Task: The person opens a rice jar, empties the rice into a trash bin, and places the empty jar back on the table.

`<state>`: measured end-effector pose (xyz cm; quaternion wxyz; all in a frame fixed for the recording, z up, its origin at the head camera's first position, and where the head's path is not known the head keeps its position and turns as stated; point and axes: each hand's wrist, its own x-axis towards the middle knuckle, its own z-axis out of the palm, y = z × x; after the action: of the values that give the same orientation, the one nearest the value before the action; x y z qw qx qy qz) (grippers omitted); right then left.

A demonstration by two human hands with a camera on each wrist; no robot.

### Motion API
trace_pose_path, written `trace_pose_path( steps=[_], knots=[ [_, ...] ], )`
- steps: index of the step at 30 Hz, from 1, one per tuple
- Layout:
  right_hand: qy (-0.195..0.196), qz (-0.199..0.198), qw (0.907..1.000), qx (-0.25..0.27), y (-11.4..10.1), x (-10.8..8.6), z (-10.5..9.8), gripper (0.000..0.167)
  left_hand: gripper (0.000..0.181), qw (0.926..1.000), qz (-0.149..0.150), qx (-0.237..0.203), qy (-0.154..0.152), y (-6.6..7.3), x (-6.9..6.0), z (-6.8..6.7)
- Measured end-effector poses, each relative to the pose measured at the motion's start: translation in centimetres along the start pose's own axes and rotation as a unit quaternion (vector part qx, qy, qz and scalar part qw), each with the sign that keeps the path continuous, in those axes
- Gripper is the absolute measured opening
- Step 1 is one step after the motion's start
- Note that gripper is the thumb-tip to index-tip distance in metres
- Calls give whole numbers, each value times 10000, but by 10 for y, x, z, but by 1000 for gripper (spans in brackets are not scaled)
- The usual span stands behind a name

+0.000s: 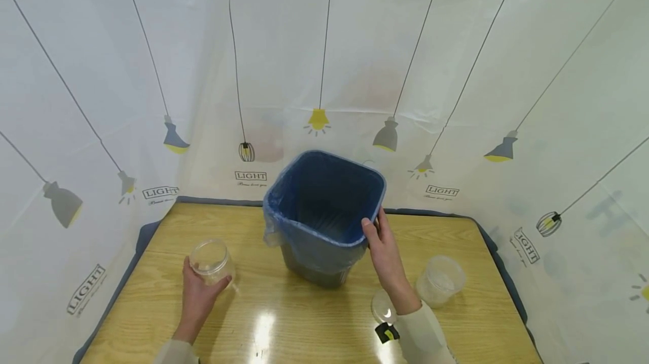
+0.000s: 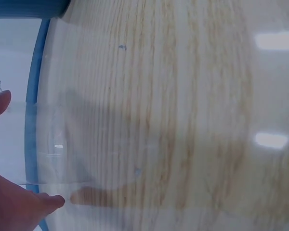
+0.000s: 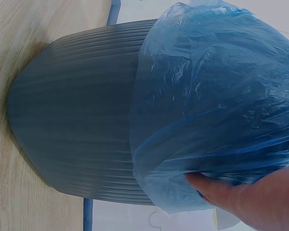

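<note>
A grey ribbed bin [image 3: 77, 115] stands on the wooden table, lined with a blue plastic bag [image 1: 314, 243] folded over its rim. My right hand [image 1: 387, 257] grips the bin's right rim, thumb on the bag's outer fold in the right wrist view [image 3: 250, 197]. To the left of the bin, my left hand [image 1: 199, 296] holds a clear round jar [image 1: 218, 268] between thumb and fingers. The left wrist view shows the jar [image 2: 82, 144] faintly, with the thumb and a finger on either side of it.
Right of my right forearm is a second clear jar [image 1: 441, 280]. A clear round lid [image 1: 383, 306] and a small black and yellow item [image 1: 387, 332] lie beside that forearm. White sheeting [image 1: 284, 43] printed with lamps hangs around the table [image 1: 284, 319].
</note>
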<state>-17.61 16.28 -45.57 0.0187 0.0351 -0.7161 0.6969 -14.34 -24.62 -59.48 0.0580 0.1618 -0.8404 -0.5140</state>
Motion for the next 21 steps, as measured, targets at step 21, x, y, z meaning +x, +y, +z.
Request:
trace_pose_path(
  steps=[21],
  knots=[
    [284,181,9985,-427,-2,-9,-10,69,99,9840,1572,307,777,34,-26,-11]
  ],
)
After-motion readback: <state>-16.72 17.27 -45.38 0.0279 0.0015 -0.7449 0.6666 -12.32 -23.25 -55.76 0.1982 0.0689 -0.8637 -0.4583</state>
